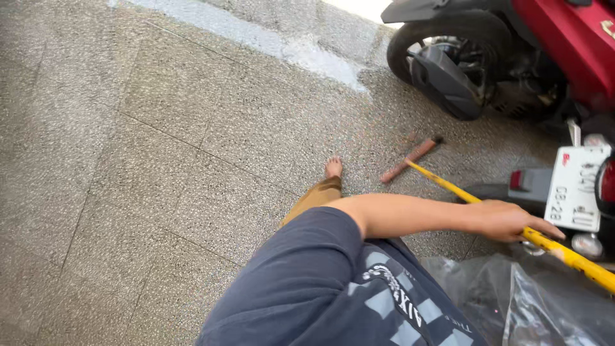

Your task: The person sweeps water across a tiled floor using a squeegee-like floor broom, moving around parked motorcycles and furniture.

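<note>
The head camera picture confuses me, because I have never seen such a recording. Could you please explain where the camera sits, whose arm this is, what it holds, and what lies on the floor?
There is no machine here. A person wears one camera on the head, and it looks down, so you see that person's own body from above: a dark blue shirt, one bare foot and an arm reaching across to the right. Only one hand shows, and I cannot tell for sure which hand it is. Its grip is closed around a long yellow stick. The far end of the stick touches a reddish bar that lies on the speckled tiled floor. At the top right stands a red scooter. At the bottom right lies clear plastic sheeting.
</note>
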